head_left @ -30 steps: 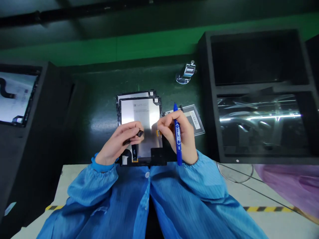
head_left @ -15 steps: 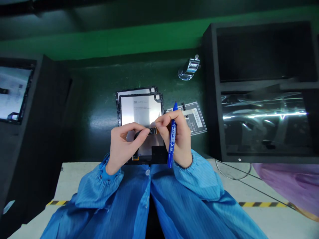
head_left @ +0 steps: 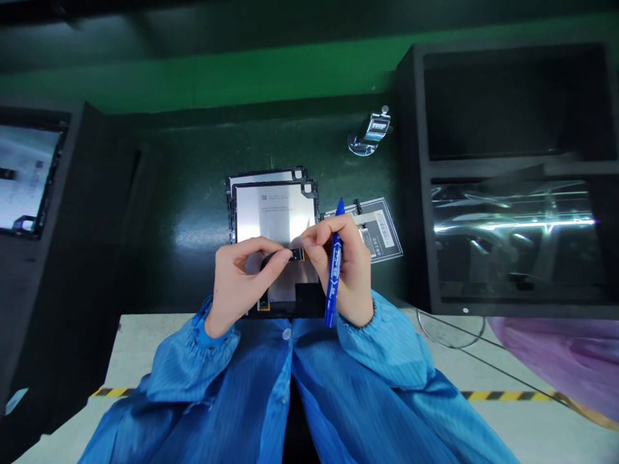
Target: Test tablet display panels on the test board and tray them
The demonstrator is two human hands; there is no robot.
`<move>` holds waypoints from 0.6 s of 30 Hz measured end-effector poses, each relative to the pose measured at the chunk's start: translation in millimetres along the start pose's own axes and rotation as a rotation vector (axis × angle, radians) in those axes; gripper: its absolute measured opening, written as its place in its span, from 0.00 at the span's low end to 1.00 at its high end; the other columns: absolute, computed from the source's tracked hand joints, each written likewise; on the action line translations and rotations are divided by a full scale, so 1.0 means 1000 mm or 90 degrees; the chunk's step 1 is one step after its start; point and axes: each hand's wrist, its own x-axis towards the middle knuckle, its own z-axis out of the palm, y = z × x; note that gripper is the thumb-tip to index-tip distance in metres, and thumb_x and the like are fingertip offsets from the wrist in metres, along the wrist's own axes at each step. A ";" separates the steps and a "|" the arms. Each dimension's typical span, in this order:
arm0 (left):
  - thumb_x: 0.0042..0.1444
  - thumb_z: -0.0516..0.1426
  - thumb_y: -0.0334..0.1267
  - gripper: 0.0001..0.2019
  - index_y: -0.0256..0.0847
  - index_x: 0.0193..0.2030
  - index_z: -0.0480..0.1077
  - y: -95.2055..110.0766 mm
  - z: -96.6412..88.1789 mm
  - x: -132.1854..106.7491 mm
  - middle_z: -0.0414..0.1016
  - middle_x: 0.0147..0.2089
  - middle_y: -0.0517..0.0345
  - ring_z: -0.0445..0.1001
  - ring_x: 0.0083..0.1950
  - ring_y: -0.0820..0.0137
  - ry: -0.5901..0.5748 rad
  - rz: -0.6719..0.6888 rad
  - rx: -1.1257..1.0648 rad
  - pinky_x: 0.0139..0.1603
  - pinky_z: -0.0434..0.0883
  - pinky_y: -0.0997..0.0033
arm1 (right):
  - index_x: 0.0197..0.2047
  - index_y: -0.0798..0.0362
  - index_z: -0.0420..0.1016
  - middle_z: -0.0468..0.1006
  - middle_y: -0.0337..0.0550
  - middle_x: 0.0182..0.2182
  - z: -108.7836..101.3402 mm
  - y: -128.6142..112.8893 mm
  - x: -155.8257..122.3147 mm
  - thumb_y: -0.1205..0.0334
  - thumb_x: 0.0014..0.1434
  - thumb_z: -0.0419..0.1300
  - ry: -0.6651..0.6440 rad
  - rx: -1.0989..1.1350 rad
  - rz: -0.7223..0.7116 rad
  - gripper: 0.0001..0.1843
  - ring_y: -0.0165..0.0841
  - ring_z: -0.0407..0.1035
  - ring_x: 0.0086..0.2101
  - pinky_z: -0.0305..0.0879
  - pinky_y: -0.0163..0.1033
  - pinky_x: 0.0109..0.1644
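A silver display panel in a black frame [head_left: 275, 209] lies on the dark green mat, stacked on a second one. My left hand [head_left: 242, 277] pinches the end of a black flex cable [head_left: 290, 254] over the panel's lower half. My right hand [head_left: 343, 264] meets it, its thumb and forefinger pinched on the cable's connector end. A blue marker pen [head_left: 333, 270] is tucked between that hand's other fingers, standing nearly upright. Both sleeves are blue.
A clear-bagged part with a label [head_left: 380, 229] lies right of the panels. A small metal tally counter [head_left: 370, 132] sits behind. Black shelving [head_left: 512, 174] holding shiny film stands at right; a black tray rack [head_left: 33, 180] is at left. Purple film [head_left: 565, 354] lies bottom right.
My left hand carried the flex cable end rightward to meet my right hand over the panel. In the last half second both hands have hardly moved.
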 end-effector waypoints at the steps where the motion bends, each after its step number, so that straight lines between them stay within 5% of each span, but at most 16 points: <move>1: 0.58 0.64 0.35 0.07 0.42 0.28 0.76 0.000 0.000 0.000 0.76 0.26 0.64 0.71 0.27 0.75 -0.001 -0.001 0.003 0.30 0.69 0.75 | 0.39 0.48 0.63 0.73 0.33 0.32 0.000 0.000 0.000 0.67 0.68 0.57 0.001 0.002 0.000 0.06 0.24 0.68 0.30 0.67 0.32 0.34; 18: 0.57 0.63 0.32 0.06 0.41 0.28 0.76 0.002 0.002 0.002 0.77 0.27 0.63 0.73 0.29 0.74 -0.018 -0.008 0.026 0.31 0.70 0.76 | 0.39 0.48 0.63 0.74 0.33 0.33 0.000 -0.002 -0.001 0.67 0.68 0.57 -0.005 -0.025 -0.008 0.06 0.24 0.70 0.30 0.68 0.33 0.34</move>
